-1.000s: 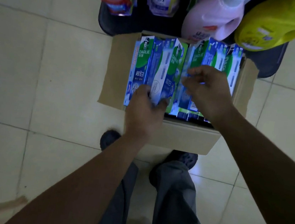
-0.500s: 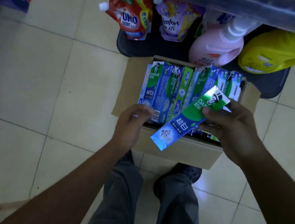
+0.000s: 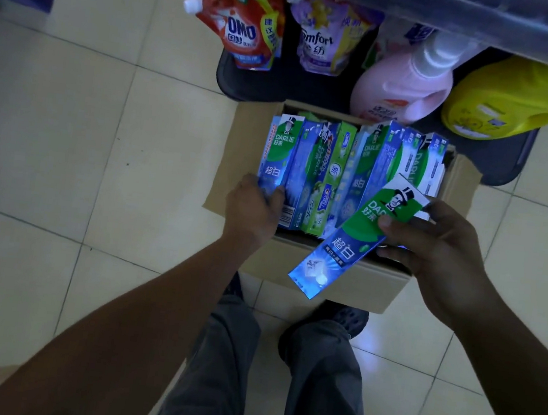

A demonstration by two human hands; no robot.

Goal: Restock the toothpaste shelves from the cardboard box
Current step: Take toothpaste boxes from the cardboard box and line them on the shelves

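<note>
One toothpaste carton (image 3: 355, 238) lifted clear, many more standing in the cardboard box (image 3: 352, 286).
The right hand (image 3: 433, 247) pinches this carton near its middle, thumb on the printed face and fingers curled beneath. It holds the carton tilted over the box's near right corner, likely to check the label before shelving. The left hand (image 3: 252, 204) curls round the near end of the leftmost carton (image 3: 276, 159) (probably steadying the upright row). The box sits on the floor tiles (image 3: 66, 147).
</note>
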